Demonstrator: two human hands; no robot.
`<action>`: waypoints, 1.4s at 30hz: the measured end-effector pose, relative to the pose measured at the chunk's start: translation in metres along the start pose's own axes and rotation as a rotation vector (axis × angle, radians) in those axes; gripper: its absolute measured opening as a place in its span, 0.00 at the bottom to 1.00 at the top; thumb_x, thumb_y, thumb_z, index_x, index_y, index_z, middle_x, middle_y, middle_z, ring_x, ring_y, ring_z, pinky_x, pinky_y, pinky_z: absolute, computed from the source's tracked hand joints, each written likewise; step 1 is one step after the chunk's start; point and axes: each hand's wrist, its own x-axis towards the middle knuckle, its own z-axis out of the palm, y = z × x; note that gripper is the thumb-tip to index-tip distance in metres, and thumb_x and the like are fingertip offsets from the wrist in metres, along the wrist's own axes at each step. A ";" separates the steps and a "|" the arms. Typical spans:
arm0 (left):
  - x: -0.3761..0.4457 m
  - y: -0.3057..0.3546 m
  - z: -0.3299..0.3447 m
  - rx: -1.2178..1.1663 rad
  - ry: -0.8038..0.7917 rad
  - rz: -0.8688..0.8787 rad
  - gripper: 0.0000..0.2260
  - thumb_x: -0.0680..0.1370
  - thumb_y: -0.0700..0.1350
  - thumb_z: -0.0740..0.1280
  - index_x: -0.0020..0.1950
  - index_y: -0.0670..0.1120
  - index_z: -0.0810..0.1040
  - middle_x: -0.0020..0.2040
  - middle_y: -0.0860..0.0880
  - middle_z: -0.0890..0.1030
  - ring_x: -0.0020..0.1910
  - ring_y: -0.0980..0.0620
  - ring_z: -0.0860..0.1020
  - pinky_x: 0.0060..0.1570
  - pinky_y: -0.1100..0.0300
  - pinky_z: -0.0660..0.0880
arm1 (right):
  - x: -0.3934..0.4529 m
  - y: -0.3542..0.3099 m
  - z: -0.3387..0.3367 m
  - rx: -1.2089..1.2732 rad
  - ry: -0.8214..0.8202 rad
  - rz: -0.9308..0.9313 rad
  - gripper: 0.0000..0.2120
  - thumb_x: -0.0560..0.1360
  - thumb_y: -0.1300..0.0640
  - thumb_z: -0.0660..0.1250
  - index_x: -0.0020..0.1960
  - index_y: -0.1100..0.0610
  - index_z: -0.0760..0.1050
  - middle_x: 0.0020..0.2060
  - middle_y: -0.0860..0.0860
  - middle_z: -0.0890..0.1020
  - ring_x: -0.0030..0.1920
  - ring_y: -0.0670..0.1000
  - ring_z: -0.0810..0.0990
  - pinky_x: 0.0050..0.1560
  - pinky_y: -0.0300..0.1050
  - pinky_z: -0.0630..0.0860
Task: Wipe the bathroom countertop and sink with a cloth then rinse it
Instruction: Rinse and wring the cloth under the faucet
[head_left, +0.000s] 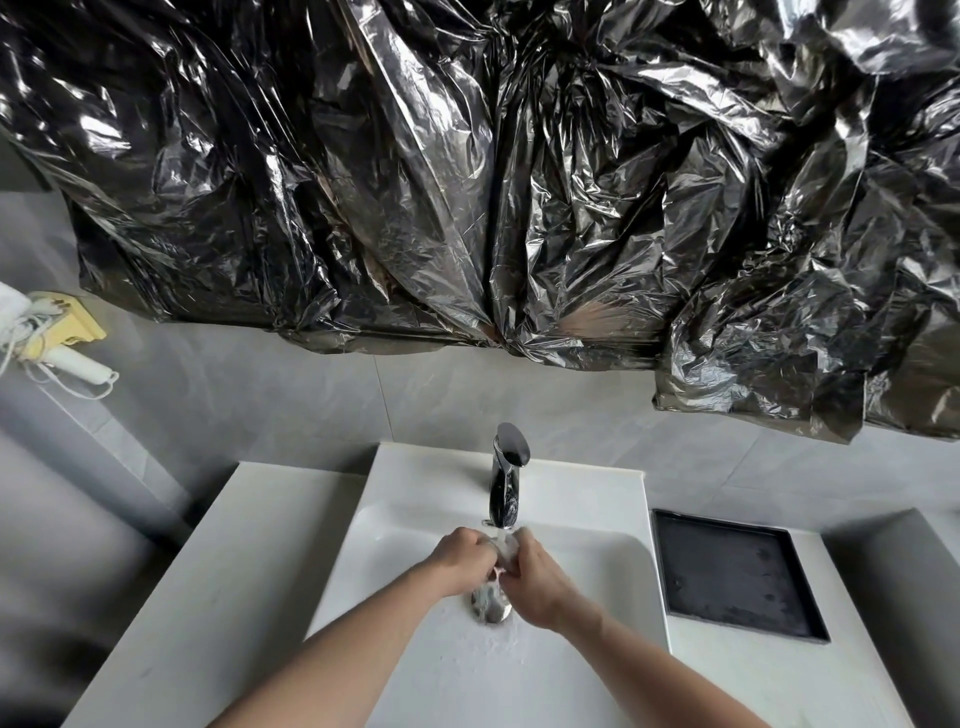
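A small pale cloth (506, 552) is bunched between both hands under the chrome faucet (506, 480), and water runs from the spout onto it. My left hand (462, 561) grips the cloth from the left. From the right, my right hand (535, 579) grips it with curled fingers. Both hands are over the white sink (415, 530), just above the metal drain (488, 605). Most of the cloth is hidden by the fingers. The white countertop (208, 571) flanks the basin on both sides.
A black square tray (737, 577) lies on the counter right of the sink. Crinkled black plastic sheeting (467, 182) covers the wall above. A yellow holder (67, 322) with a white device is fixed to the left wall. Grey tiles line the back wall.
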 end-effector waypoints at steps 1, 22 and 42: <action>-0.007 0.003 -0.001 -0.091 0.000 0.001 0.08 0.69 0.51 0.63 0.36 0.48 0.77 0.36 0.51 0.82 0.33 0.51 0.77 0.34 0.60 0.71 | -0.001 0.001 -0.001 0.099 -0.004 0.044 0.11 0.72 0.64 0.61 0.53 0.57 0.65 0.44 0.47 0.76 0.41 0.47 0.75 0.41 0.39 0.70; -0.031 -0.011 0.008 -0.303 0.002 0.120 0.10 0.75 0.36 0.63 0.41 0.43 0.84 0.40 0.45 0.85 0.38 0.58 0.81 0.43 0.67 0.78 | -0.007 -0.023 -0.003 0.981 -0.146 0.372 0.10 0.81 0.49 0.61 0.49 0.56 0.72 0.33 0.52 0.77 0.40 0.51 0.85 0.64 0.56 0.80; -0.008 -0.028 0.012 -0.188 0.158 0.173 0.13 0.77 0.63 0.66 0.53 0.57 0.80 0.50 0.59 0.84 0.44 0.57 0.83 0.49 0.61 0.77 | 0.011 -0.005 -0.005 0.071 -0.006 -0.031 0.13 0.75 0.43 0.59 0.52 0.49 0.74 0.46 0.45 0.84 0.48 0.49 0.83 0.53 0.49 0.79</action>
